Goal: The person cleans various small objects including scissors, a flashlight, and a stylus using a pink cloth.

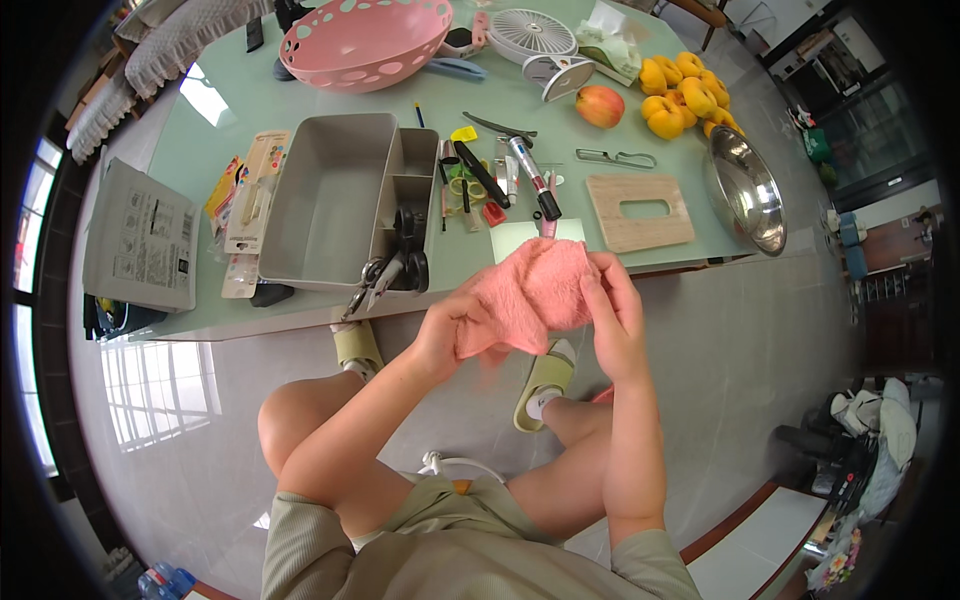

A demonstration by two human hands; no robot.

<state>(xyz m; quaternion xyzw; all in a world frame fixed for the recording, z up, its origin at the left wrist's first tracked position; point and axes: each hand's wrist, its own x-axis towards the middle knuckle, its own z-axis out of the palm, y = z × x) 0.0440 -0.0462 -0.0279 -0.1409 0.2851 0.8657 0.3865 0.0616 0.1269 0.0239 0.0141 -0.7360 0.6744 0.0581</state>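
Note:
A pink terry cloth (536, 292) hangs bunched between both hands, just off the near edge of the glass-topped table (465, 279). My left hand (454, 326) pinches its left side; my right hand (616, 311) grips its upper right corner. Behind the cloth lie a white sheet (510, 238), a marker with a black cap (536, 176), a black pen (481, 174) and a red sharpener-like piece (494, 214). A wooden cutting board (600, 214) is to the right, with a peeler (616, 157) beyond it.
A grey divided bin (322, 202) with scissors (409, 262) stands left, beside packaged items and a grey box (142, 236). A steel bowl (746, 191) tilts at the right edge. Farther back are yellow peaches (679, 97), a red-yellow fruit (600, 106), a white fan (532, 36) and a pink basket (367, 45).

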